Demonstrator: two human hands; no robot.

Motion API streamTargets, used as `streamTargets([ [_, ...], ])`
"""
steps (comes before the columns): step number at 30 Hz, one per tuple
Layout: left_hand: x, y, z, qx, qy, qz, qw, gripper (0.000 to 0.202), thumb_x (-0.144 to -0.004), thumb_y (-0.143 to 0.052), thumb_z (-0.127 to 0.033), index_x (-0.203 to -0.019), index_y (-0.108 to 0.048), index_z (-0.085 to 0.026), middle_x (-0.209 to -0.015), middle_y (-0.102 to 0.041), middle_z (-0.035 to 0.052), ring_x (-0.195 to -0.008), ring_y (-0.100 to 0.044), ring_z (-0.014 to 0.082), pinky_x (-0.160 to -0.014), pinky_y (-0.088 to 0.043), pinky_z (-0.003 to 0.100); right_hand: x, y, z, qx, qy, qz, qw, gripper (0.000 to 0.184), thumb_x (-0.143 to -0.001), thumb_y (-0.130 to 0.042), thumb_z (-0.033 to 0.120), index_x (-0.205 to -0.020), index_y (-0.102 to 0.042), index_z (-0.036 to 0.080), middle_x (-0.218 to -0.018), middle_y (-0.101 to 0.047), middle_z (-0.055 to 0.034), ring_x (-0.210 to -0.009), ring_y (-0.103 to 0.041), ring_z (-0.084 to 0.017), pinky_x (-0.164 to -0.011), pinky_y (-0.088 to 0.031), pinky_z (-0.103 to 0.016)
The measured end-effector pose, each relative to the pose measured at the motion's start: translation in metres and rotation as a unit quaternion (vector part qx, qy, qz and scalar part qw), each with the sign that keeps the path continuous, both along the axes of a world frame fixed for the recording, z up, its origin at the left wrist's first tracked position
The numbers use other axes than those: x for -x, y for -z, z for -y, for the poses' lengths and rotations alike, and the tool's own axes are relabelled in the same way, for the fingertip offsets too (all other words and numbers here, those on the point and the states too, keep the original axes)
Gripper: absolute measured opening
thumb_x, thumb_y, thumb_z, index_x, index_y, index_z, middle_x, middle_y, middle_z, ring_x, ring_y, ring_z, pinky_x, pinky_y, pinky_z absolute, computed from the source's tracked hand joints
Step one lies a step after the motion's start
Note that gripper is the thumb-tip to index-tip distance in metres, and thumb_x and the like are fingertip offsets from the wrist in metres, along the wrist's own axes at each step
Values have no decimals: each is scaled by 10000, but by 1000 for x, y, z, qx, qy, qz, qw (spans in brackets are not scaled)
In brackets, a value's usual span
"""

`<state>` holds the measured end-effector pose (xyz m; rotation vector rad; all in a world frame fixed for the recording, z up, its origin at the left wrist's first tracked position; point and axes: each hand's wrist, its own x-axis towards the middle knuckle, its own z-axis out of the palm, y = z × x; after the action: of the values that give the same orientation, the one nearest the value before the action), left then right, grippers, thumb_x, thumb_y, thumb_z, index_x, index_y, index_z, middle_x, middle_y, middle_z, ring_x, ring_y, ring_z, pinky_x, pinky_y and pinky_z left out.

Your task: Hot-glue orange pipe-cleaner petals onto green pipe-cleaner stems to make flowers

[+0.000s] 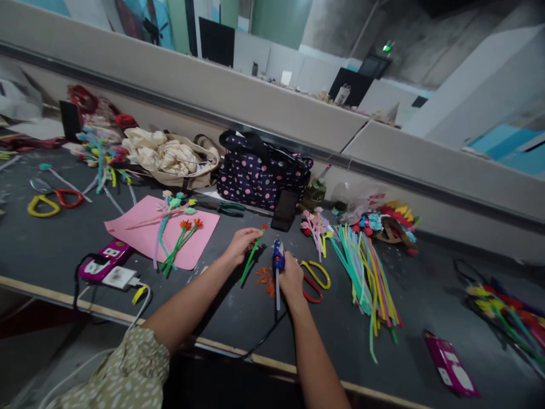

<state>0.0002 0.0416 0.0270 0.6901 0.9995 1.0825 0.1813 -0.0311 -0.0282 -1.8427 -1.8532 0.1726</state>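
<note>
Between the fingertips of my left hand (243, 245) is a green pipe-cleaner stem (250, 262) with a small red-orange tip, slanting down toward the table. My right hand (292, 277) is wrapped round a blue hot glue gun (278, 255), its nozzle pointing away from me and a glue stick out of its back end. The nozzle is close to the red tip but apart from it. Small orange pieces (265, 280) lie on the table between my hands. Scissors (315, 278) with yellow and red handles rest beside my right hand.
Finished pipe-cleaner flowers (184, 241) lie on a pink sheet (142, 230) at left, near a purple power strip (106, 264). Loose pipe cleaners (366, 272) fan out at right. A phone (285, 209) leans against a dark patterned bag (259, 173). The glue gun's cord (266, 335) crosses the front edge.
</note>
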Motion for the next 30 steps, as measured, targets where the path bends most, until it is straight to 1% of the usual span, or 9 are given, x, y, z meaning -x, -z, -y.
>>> streamTargets([
  [3,-1,3,0,0,18,-14,1000,414,-484,-883,-390,-737,-683,-132,-507,-475,-73,-449,-412,55,-483,-394,201,-6,1,0,-32,36,-114,992,133,-862,-510,324,-883,-573,208,-756,-625,-20,-682,-565,-185,-641,-374,-275],
  [5,-3,5,0,-2,42,-23,999,423,-477,-888,-406,-717,-672,-132,-504,-468,-73,-436,-387,49,-468,-375,201,-8,1,-1,-44,66,-219,973,180,-809,-572,389,-851,-574,213,-701,-604,4,-631,-556,-176,-621,-397,-275],
  [9,-6,8,2,-24,79,-41,996,423,-496,-883,-427,-716,-675,-132,-515,-488,-59,-452,-409,60,-478,-391,211,-9,0,-4,-33,106,-425,898,292,-719,-646,471,-812,-588,200,-673,-616,9,-579,-569,-160,-573,-452,-275],
  [13,-7,9,0,-28,106,-40,993,427,-498,-892,-427,-719,-674,-134,-518,-498,-57,-439,-393,49,-466,-365,203,-7,-6,-4,-24,91,-541,836,322,-627,-762,440,-777,-616,194,-716,-648,1,-621,-599,-146,-562,-484,-251],
  [17,-6,10,-4,-34,131,-26,990,453,-494,-902,-453,-726,-673,-138,-491,-478,-69,-406,-350,42,-468,-373,218,-4,-17,0,-33,64,-620,781,342,-568,-843,357,-798,-642,203,-772,-672,7,-618,-599,-124,-493,-457,-209],
  [20,-4,9,-5,-38,129,-23,991,459,-493,-906,-456,-734,-676,-141,-482,-465,-73,-415,-358,45,-483,-377,219,-2,-23,3,-33,52,-642,764,342,-553,-856,321,-798,-652,197,-854,-720,-19,-600,-597,-109,-483,-453,-203],
  [22,-3,7,-4,-42,130,-29,990,452,-495,-905,-451,-738,-681,-142,-494,-474,-71,-428,-371,47,-497,-386,219,-2,-25,4,-35,47,-644,763,331,-555,-856,311,-788,-654,191,-871,-734,-31,-600,-600,-107,-489,-462,-203],
  [25,-2,5,-1,-54,148,-34,987,429,-511,-898,-444,-737,-691,-144,-526,-499,-61,-442,-384,50,-523,-419,232,-3,-28,5,-49,48,-634,770,316,-560,-853,302,-784,-662,186,-833,-726,-28,-624,-627,-123,-491,-476,-205],
  [30,-2,1,4,-77,177,-28,981,382,-535,-886,-427,-700,-698,-139,-531,-506,-47,-441,-379,52,-501,-395,225,-5,-32,4,-72,73,-649,754,381,-513,-872,335,-777,-641,187,-792,-702,-8,-671,-705,-183,-490,-512,-234],
])
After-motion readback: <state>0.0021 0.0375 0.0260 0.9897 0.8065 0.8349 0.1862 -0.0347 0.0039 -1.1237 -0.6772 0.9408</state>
